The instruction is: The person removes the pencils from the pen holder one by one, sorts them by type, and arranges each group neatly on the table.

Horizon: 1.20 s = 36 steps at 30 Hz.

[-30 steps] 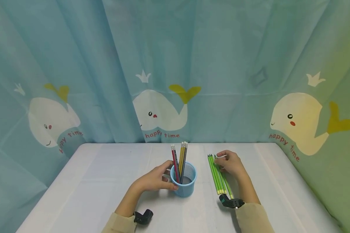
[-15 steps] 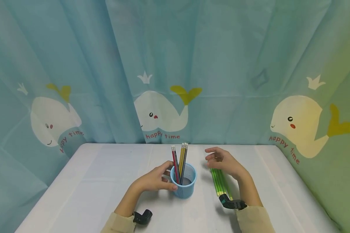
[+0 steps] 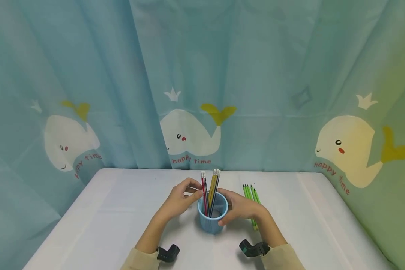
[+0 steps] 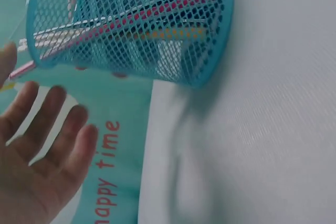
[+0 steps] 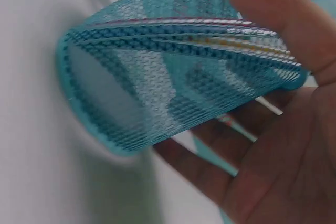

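Observation:
A light blue mesh pencil cup (image 3: 210,225) stands on the white table, holding several pencils (image 3: 213,187) in red, yellow and dark stripes that lean toward its left side. From the right, my right hand (image 3: 240,205) grips the cup, thumb at the near rim and fingers behind; the right wrist view shows the thumb and fingers around the mesh wall (image 5: 157,87). To the left of the cup is my left hand (image 3: 178,200), its fingers loosely bent beside the pencils. In the left wrist view those fingers (image 4: 71,135) are apart from the cup.
Several green pencils (image 3: 248,192) lie on the table (image 3: 307,217) right of the cup, partly hidden under the right hand and forearm. A blue-green curtain (image 3: 263,142) printed with whales hangs along the table's back edge.
My right hand has moved left from the green pencils and now grips the cup. My left hand has let go of the cup and shifted slightly up and away from it.

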{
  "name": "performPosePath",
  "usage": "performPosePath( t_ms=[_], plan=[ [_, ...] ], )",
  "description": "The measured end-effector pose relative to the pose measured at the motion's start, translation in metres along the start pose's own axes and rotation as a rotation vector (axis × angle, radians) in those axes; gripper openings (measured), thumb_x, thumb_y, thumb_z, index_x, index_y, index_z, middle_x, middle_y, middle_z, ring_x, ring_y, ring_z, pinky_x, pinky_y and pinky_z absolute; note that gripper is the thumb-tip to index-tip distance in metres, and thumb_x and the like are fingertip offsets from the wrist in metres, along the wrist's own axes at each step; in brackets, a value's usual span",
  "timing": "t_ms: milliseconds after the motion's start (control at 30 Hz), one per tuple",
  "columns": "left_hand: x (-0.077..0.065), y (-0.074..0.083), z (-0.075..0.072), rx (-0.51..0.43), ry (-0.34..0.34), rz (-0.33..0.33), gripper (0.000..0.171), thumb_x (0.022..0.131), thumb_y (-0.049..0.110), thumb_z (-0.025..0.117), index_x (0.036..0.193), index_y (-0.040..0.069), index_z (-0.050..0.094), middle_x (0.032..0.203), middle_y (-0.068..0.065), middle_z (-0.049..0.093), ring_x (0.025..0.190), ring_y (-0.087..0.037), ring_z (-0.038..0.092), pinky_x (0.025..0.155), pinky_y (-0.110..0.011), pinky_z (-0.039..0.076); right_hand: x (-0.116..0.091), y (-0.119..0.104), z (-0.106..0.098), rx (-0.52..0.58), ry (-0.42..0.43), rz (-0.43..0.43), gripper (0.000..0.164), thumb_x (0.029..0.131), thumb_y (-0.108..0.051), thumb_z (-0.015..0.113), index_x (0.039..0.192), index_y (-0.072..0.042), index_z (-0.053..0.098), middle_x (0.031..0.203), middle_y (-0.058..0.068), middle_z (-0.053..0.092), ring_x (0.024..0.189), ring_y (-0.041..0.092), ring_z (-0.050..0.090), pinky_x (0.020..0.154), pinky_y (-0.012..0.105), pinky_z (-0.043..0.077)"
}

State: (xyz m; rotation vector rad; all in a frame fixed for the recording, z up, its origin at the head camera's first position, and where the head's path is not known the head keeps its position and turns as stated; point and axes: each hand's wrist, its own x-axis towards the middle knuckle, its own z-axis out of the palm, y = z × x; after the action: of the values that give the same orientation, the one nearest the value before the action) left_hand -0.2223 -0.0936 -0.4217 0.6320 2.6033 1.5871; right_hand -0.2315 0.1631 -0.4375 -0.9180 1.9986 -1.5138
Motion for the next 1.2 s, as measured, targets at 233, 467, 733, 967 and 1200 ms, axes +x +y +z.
performPosePath(
  t_ms=[233, 467, 733, 967, 1200],
  plan=[
    [0.005, 0.006, 0.005, 0.009, 0.14, -0.028, 0.022, 0.094, 0.039, 0.069, 0.104, 0.02, 0.065, 0.106, 0.003, 0.068, 0.101, -0.02, 0.066, 0.084, -0.04, 0.057, 0.004, 0.012, 0.018, 0.028, 0.096, -0.071, 0.085, 0.07, -0.011, 0.088, 0.143, -0.011, 0.044, 0.13, 0.01, 0.061, 0.12, 0.025, 0.057, 0.103, 0.042, 0.048],
    [0.007, 0.007, 0.015, 0.035, 0.125, -0.026, 0.02, 0.093, 0.035, 0.071, 0.098, 0.017, 0.063, 0.106, -0.003, 0.07, 0.096, -0.02, 0.067, 0.076, -0.034, 0.059, 0.005, 0.014, 0.03, 0.022, 0.179, -0.089, 0.083, 0.073, -0.011, 0.087, 0.143, -0.014, 0.043, 0.134, 0.009, 0.06, 0.123, 0.027, 0.057, 0.104, 0.046, 0.048],
    [0.002, 0.008, 0.01, 0.047, 0.173, -0.022, 0.015, 0.093, 0.029, 0.071, 0.096, 0.017, 0.063, 0.1, 0.001, 0.069, 0.095, -0.018, 0.067, 0.079, -0.034, 0.059, 0.006, 0.011, 0.033, 0.005, 0.226, -0.068, 0.084, 0.07, -0.011, 0.09, 0.141, -0.012, 0.045, 0.131, 0.008, 0.061, 0.122, 0.027, 0.057, 0.101, 0.046, 0.05],
    [-0.001, 0.02, 0.0, 0.013, 0.201, -0.018, 0.012, 0.091, 0.026, 0.073, 0.096, 0.019, 0.066, 0.098, 0.005, 0.069, 0.1, -0.017, 0.066, 0.083, -0.034, 0.057, 0.003, 0.012, 0.03, -0.022, 0.31, -0.057, 0.082, 0.067, -0.014, 0.092, 0.136, -0.011, 0.048, 0.128, 0.008, 0.063, 0.12, 0.03, 0.058, 0.1, 0.052, 0.049],
    [-0.004, 0.033, -0.011, -0.031, 0.194, 0.029, 0.012, 0.092, 0.026, 0.073, 0.099, 0.019, 0.067, 0.098, 0.004, 0.069, 0.099, -0.015, 0.066, 0.084, -0.031, 0.056, 0.002, 0.012, 0.028, -0.034, 0.329, -0.034, 0.084, 0.067, -0.016, 0.092, 0.139, -0.012, 0.047, 0.132, 0.007, 0.061, 0.125, 0.032, 0.055, 0.104, 0.055, 0.046]
  ],
)
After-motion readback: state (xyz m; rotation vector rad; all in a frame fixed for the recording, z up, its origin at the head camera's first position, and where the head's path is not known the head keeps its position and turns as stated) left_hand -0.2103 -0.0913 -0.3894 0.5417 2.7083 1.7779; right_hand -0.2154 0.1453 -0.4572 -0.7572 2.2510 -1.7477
